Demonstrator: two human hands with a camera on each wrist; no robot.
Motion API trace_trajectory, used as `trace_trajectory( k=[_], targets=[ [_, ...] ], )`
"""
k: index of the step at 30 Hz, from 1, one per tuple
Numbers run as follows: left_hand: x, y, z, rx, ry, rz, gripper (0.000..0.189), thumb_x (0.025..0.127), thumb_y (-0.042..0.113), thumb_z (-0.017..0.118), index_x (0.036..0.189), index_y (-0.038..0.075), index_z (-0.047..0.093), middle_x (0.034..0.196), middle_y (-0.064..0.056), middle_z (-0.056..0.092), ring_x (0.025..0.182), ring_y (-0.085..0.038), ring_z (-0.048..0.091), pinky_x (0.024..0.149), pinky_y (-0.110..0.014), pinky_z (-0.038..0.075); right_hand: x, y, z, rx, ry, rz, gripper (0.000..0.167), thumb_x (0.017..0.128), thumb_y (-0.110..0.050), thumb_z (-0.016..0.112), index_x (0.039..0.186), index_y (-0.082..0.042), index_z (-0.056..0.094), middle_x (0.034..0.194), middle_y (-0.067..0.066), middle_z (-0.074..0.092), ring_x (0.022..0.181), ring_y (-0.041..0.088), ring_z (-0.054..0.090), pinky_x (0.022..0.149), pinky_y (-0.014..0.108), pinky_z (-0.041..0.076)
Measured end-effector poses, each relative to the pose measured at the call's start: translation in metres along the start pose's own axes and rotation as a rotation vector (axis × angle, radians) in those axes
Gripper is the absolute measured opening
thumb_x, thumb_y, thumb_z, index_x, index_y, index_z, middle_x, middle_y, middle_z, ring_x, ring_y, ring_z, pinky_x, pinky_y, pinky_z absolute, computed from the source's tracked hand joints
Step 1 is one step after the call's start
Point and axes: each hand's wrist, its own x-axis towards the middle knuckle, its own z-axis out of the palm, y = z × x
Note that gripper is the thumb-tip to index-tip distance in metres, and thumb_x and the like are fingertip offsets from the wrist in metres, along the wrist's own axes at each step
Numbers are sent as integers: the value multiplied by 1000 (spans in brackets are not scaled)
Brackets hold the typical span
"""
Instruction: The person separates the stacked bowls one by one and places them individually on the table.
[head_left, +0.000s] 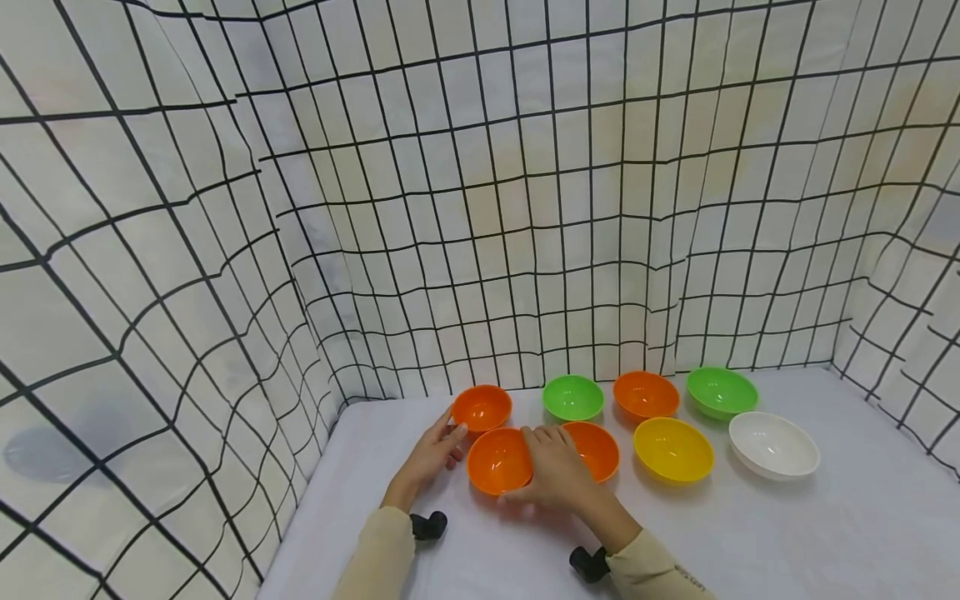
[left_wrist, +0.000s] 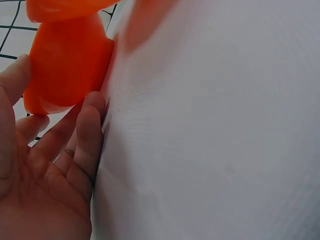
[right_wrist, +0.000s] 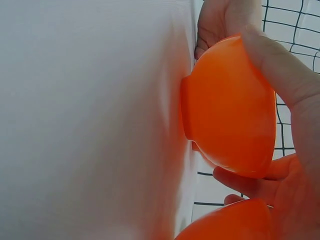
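At the back left of the table, my left hand [head_left: 429, 457] holds an orange bowl [head_left: 482, 407] by its left side. The left wrist view shows the thumb at that bowl's [left_wrist: 67, 65] rim and the fingers round its side. My right hand [head_left: 557, 473] grips a second orange bowl [head_left: 495, 462], just in front of the first. In the right wrist view this bowl [right_wrist: 230, 107] stands upright on the cloth between thumb and fingers. Right of it, partly hidden by the right hand, is a third orange bowl [head_left: 600, 454].
Farther right stand a yellow bowl [head_left: 673, 451] and a white bowl [head_left: 774, 447]. Behind them are a green bowl [head_left: 573, 398], another orange bowl [head_left: 646, 397] and a second green bowl [head_left: 722, 393]. White cloth [head_left: 847, 533] covers the table; a black-gridded white curtain [head_left: 495, 200] encloses it.
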Motion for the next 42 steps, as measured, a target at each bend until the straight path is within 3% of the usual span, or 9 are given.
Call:
trace_trajectory(
  k=[4, 11, 23, 27, 33, 36, 42],
  targets=[
    [2, 3, 1, 18, -5, -3, 68, 105, 42, 55, 163, 20, 26, 129, -18, 61, 81, -20, 59, 69, -23, 55, 1, 0, -1, 8, -13, 13, 116, 66, -72, 83, 148, 2, 46, 142, 21, 59, 138, 39, 48, 126, 62, 25],
    [8, 8, 6, 43, -26, -5, 66, 106, 44, 52, 163, 23, 26, 139, -19, 59, 78, -18, 58, 67, -24, 55, 3, -2, -1, -1, -17, 28, 117, 66, -76, 80, 149, 0, 47, 143, 18, 60, 139, 36, 48, 128, 62, 19],
    [6, 6, 9, 82, -25, -34, 66, 106, 46, 51, 163, 24, 28, 145, -19, 58, 78, -19, 57, 65, -25, 53, 2, -7, 8, -100, 10, 26, 117, 68, -83, 73, 147, -1, 50, 139, 18, 64, 137, 35, 51, 128, 61, 20],
    [6, 4, 10, 98, -21, -23, 67, 103, 51, 53, 162, 28, 30, 147, -18, 58, 87, -20, 59, 76, -30, 56, 1, -10, 9, -138, 21, 32, 115, 69, -84, 70, 145, -1, 52, 138, 18, 64, 136, 35, 53, 128, 61, 20],
    [7, 4, 11, 111, -10, -4, 66, 102, 54, 54, 161, 30, 34, 147, -16, 59, 105, -25, 63, 103, -53, 55, 0, -12, 9, -161, 34, 36, 112, 70, -84, 70, 144, -1, 53, 137, 18, 65, 135, 35, 54, 129, 60, 20],
    [7, 6, 12, 111, -3, -6, 66, 102, 54, 53, 160, 29, 34, 146, -17, 60, 106, -24, 63, 104, -55, 55, 0, -13, 9, -164, 34, 39, 111, 70, -83, 70, 144, -1, 53, 137, 18, 65, 135, 34, 54, 129, 60, 19],
    [8, 6, 13, 114, 17, -22, 65, 102, 55, 54, 160, 31, 36, 145, -15, 61, 96, -22, 60, 95, -43, 57, 0, -13, 8, -178, 39, 31, 112, 70, -83, 70, 143, 0, 54, 136, 18, 65, 134, 35, 55, 128, 59, 21]
  ],
)
